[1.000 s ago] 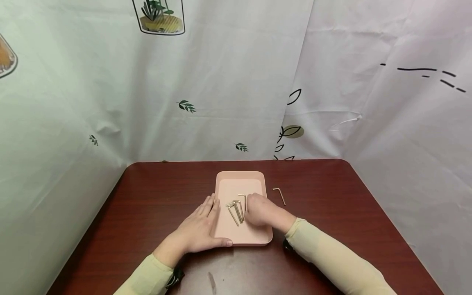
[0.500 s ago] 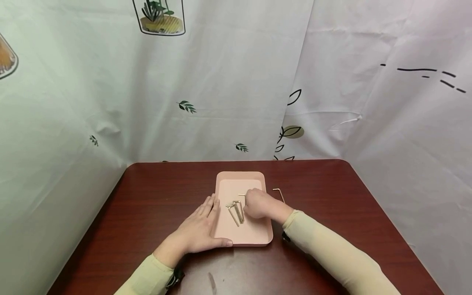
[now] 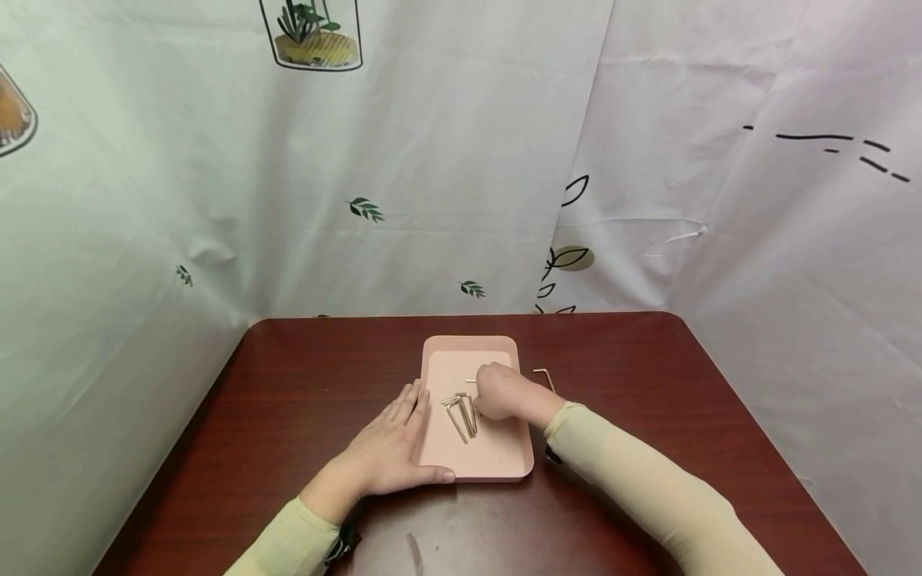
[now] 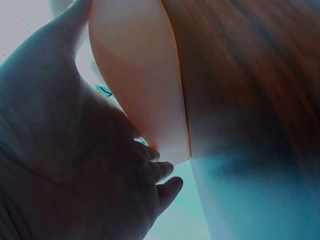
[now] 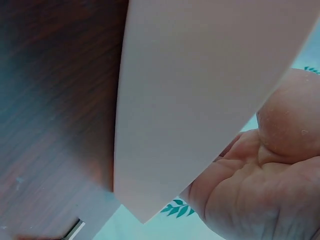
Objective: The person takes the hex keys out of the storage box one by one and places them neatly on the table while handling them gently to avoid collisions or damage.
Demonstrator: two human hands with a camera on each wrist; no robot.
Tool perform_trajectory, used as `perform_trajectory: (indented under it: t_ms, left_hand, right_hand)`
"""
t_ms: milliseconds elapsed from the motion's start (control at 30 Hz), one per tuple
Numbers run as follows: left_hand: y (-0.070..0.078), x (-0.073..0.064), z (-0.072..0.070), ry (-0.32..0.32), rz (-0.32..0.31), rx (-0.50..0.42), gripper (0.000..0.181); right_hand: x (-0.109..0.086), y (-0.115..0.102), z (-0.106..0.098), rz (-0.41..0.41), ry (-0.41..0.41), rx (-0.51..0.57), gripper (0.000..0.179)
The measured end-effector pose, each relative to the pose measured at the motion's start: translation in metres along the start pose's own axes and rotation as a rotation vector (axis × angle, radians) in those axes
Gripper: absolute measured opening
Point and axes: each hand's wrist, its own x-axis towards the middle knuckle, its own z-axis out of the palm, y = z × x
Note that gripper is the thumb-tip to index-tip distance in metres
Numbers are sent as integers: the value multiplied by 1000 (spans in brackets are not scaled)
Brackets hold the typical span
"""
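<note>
A pink tray holds several gold-coloured hex keys, lying in a loose cluster near its middle. My left hand rests along the tray's left side with straight fingers, its thumb at the near rim. Inside the tray, my right hand is curled just right of the cluster. Only the short arm of one hex key shows left of its fingers. The right fingertips are hidden by the hand in the head view and by the tray wall in the right wrist view, so any hold is unseen.
One more hex key lies on the dark red-brown table right of the tray, partly covered by my right wrist. White printed curtains hang behind the table and at both sides.
My right hand has moved slightly away from me and left along the tray, covering more of the hex key beside it. The left hand, tray and cluster stay put.
</note>
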Motion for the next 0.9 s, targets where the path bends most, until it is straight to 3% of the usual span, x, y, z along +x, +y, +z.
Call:
perform_trajectory:
  t_ms: [133, 233, 500, 733, 900]
  left_hand:
    - [0, 0, 1, 0, 1, 0, 140]
    - [-1, 0, 1, 2, 3, 5, 141]
    - [0, 0, 1, -3, -2, 6, 140]
    - [0, 1, 1, 3, 3, 12, 140]
    - [0, 2, 1, 3, 5, 15, 140]
  right_hand:
    - [9, 5, 11, -3, 8, -1, 20]
    - [5, -2, 4, -2, 10, 13, 18]
    - [-24, -36, -36, 58, -35, 25, 19]
    - [24, 5, 14, -5, 14, -97, 16]
    - [31, 9, 19, -18, 0, -90, 20]
